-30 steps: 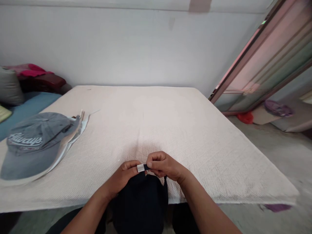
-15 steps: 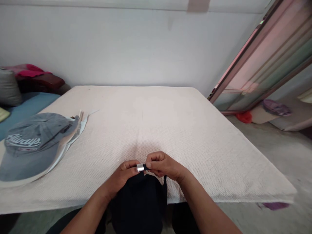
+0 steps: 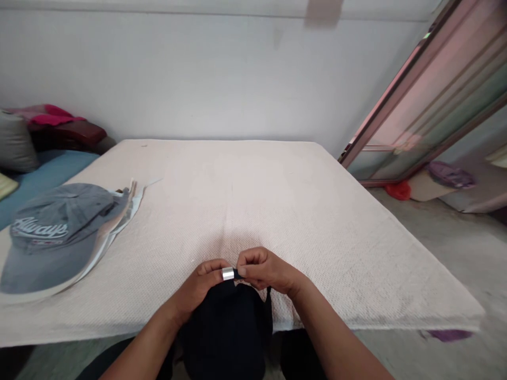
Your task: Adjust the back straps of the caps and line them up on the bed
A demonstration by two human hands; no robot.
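A dark navy cap (image 3: 227, 332) hangs at the table's near edge, close to my body. On its back strap sits a shiny silver buckle (image 3: 227, 273). My left hand (image 3: 206, 279) is closed, with thumb and fingers pinching the buckle from the left. From the other side my right hand (image 3: 263, 269) pinches the dark strap (image 3: 237, 274) just beside the buckle. Both hands are close together above the cap, and some fingertips are hidden behind the strap.
A grey cap (image 3: 59, 227) with white lettering lies at the left, on top of other pale caps. A white textured cloth (image 3: 269, 195) covers the table. Beyond its left side are a blue seat (image 3: 59, 163) and a grey cushion (image 3: 16, 140); a wall stands behind.
Almost nothing differs. The buckle and both hands sit very slightly lower or shifted right in view, with the same grips kept.
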